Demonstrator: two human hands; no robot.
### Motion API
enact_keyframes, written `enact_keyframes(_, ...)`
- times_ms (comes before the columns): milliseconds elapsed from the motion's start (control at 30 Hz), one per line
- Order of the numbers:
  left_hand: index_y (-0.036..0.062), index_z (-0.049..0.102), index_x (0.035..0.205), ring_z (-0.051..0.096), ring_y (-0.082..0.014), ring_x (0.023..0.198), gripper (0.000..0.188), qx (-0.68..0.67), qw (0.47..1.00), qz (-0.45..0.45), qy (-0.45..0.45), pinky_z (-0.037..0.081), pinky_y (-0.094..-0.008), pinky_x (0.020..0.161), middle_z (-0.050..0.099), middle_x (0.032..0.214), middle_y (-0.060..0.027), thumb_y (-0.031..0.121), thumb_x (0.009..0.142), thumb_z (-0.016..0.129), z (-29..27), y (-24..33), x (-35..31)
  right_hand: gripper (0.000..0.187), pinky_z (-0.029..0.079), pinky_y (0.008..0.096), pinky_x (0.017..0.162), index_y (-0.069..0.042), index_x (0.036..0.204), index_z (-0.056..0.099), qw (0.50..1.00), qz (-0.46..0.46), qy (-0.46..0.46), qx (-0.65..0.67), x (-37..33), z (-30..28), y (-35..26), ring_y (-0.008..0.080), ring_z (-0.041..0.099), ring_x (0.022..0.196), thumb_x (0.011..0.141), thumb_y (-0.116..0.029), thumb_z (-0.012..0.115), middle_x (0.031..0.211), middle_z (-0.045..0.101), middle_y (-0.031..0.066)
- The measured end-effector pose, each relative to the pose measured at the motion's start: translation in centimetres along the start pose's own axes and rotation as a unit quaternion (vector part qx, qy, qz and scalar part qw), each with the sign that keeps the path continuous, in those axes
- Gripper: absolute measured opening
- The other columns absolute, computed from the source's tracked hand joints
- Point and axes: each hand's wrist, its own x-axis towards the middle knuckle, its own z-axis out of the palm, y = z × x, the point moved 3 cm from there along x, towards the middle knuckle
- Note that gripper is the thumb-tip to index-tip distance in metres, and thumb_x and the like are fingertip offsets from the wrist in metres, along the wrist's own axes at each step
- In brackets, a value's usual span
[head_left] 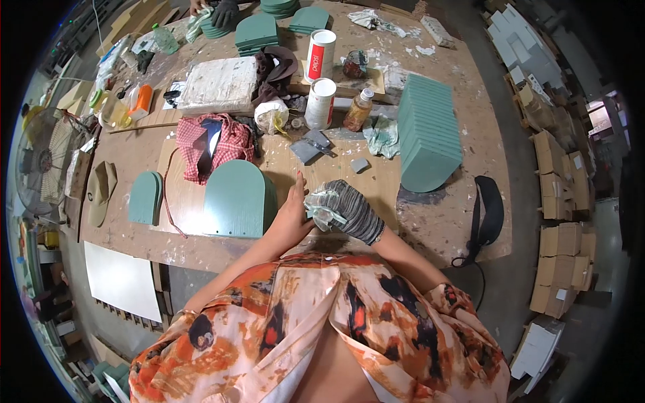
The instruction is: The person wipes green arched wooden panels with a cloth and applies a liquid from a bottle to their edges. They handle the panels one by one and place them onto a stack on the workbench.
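Note:
Above the near part of the table, my right hand, in a grey knit glove, is closed on a crumpled pale rag with green stains. My bare left hand is right beside it, fingers stretched out, its palm side turned toward the rag. Whether it touches the rag I cannot tell. Just left of my left hand lies a stack of green round-topped boards, its top one glossy. Smaller green boards lie further left. A long row of green boards leans together on the right.
Beyond my hands are a grey sanding block, a small grey piece, a brown bottle and two white canisters. A red checked cloth lies left, a black strap right. A co-worker's gloved hand is at the far edge.

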Motion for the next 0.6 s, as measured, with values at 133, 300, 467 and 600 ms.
enact_keyframes(133, -0.0038, 0.030, 0.138, 0.052, -0.0413, 0.106, 0.077, 0.020, 0.999, 0.011, -0.035, 0.045, -0.0403, 0.089, 0.048, 0.119, -0.0264, 0.002, 0.071, 0.069, -0.2, -0.3, 0.4, 0.031, 0.051, 0.0329, 0.072, -0.004, 0.110, 0.061, 0.829, 0.283, 0.338, 0.344, -2.6, -0.1, 4.8, 0.0180, 0.063, 0.086, 0.092, -0.029, 0.055, 0.098, 0.065, 0.0061)
enact_keyframes(300, 0.0011, 0.054, 0.122, 0.058, -0.0389, 0.093, 0.051, -0.055, 0.993, -0.020, -0.101, 0.047, -0.0408, 0.083, 0.057, 0.110, -0.0197, -0.003, 0.072, 0.062, -0.2, 1.2, 0.6, 0.030, 0.052, 0.0264, 0.066, -0.001, 0.106, 0.061, 0.624, 0.483, 0.393, 0.472, -3.3, 0.6, 9.0, 0.0141, 0.061, 0.075, 0.096, -0.026, 0.051, 0.093, 0.064, 0.0064)
enact_keyframes(467, -0.0020, 0.057, 0.112, 0.061, -0.0362, 0.089, 0.042, -0.066, 0.995, -0.036, -0.061, 0.049, -0.0359, 0.077, 0.061, 0.098, -0.0198, -0.007, 0.070, 0.060, -0.6, 0.9, 1.4, 0.026, 0.044, 0.0288, 0.087, 0.000, 0.109, 0.056, 0.804, 0.354, 0.293, 0.377, -1.6, 2.3, 3.1, 0.0152, 0.056, 0.095, 0.097, -0.016, 0.039, 0.104, 0.060, 0.0088)
enact_keyframes(600, -0.0021, 0.057, 0.111, 0.061, -0.0368, 0.088, 0.041, -0.033, 0.995, -0.047, -0.084, 0.049, -0.0369, 0.077, 0.061, 0.097, -0.0204, -0.003, 0.070, 0.062, -0.9, 1.2, 1.7, 0.028, 0.042, 0.0310, 0.090, -0.002, 0.115, 0.051, 0.842, 0.331, 0.261, 0.338, -2.7, 4.6, 4.0, 0.0179, 0.053, 0.099, 0.095, -0.021, 0.046, 0.107, 0.054, 0.0116)
